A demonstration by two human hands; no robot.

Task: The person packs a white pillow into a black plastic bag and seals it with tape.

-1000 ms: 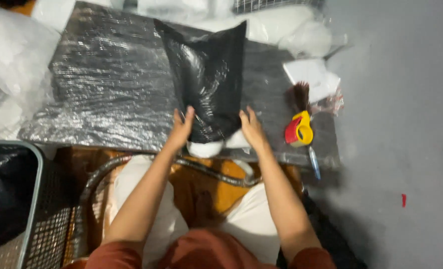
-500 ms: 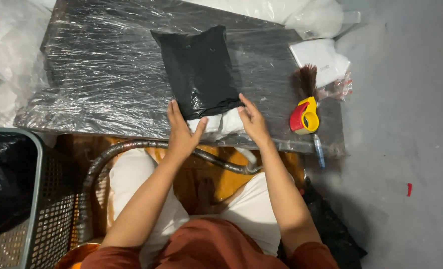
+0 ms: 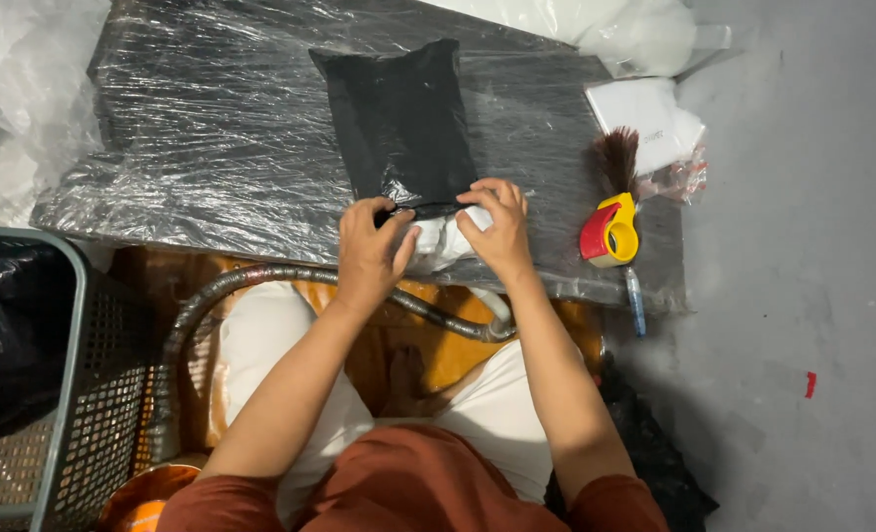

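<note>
Nearest the camera are the person's lap, in rust-red cloth, and two pale knees, with one grey ribbed hose (image 3: 261,281) curving across them just under the table's front edge. To the left stands one grey mesh basket (image 3: 64,394) with one crumpled black plastic bag (image 3: 4,335) inside it. Two bare forearms reach up from the lap to the near edge of one low table (image 3: 162,158), whose dark top is wrapped all over in clear film. The left hand (image 3: 371,251) has its fingers curled down onto the near left corner of one black bag (image 3: 399,123), thumb and fingertips pinching its open edge. The right hand (image 3: 497,225) is closed over the near right corner in the same way, fingers bent on the black edge and on the white cloth (image 3: 436,241) that sticks out of the bag's mouth between the two hands. The black bag lies flat on the middle of the table, its mouth towards the person and its closed end pointing away; how much of the white cloth is inside it cannot be seen. Right of the right hand, near but apart, lies one red and yellow tape dispenser (image 3: 610,232), with one dark brush (image 3: 617,158) just beyond it and one pen (image 3: 634,300) at the table's edge below it. Further back at the right corner rests one white packet (image 3: 645,118), and beyond it one heap of clear plastic bags (image 3: 596,25).
</note>
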